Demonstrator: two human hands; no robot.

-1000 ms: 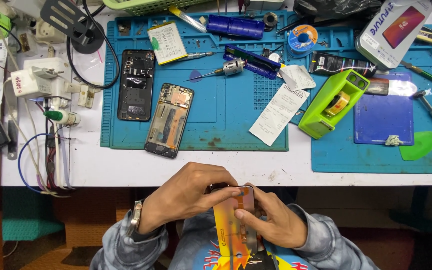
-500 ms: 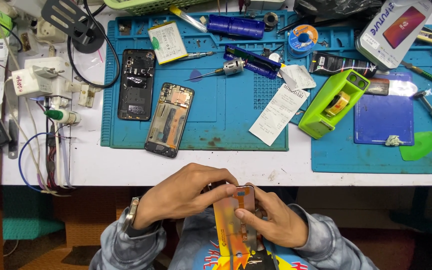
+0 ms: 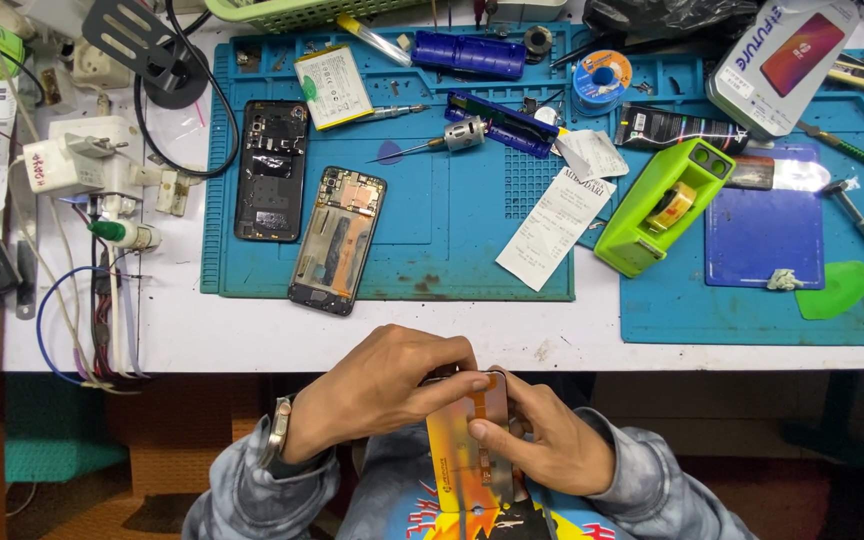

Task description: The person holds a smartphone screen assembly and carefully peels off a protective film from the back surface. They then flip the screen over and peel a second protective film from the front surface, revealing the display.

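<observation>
**Both hands clamped on a phone screen panel below the surface's near edge**

The left hand [image 3: 382, 385] and the right hand [image 3: 542, 440] hold a flat, rectangular phone display panel with an orange-gold back and a thin flex ribbon [image 3: 467, 440] over the lap, just below the near edge of the white work surface [image 3: 252, 335]. The panel's long axis runs away from the body, its far end tilted up toward the surface. The left hand comes across from the left and covers the panel's top end, fingers [image 3: 457, 385] curled and pressed together onto the upper edge. The right hand cups the panel's right side from below, its thumb lying on the back face beside the ribbon. Both hands are closed on the panel; neither is nearer, since they meet on it.

Well apart, on the teal silicone repair mat [image 3: 452, 230], lie a black opened phone body [image 3: 272, 170] and, just beside it, a second opened phone frame with copper-coloured shielding [image 3: 339, 240], tilted. Further right are a white paper receipt [image 3: 557, 225], a lime-green tape dispenser [image 3: 662, 205] and a small silver-handled screwdriver [image 3: 432, 142]. Nothing lies between the hands and the surface's edge.
</observation>
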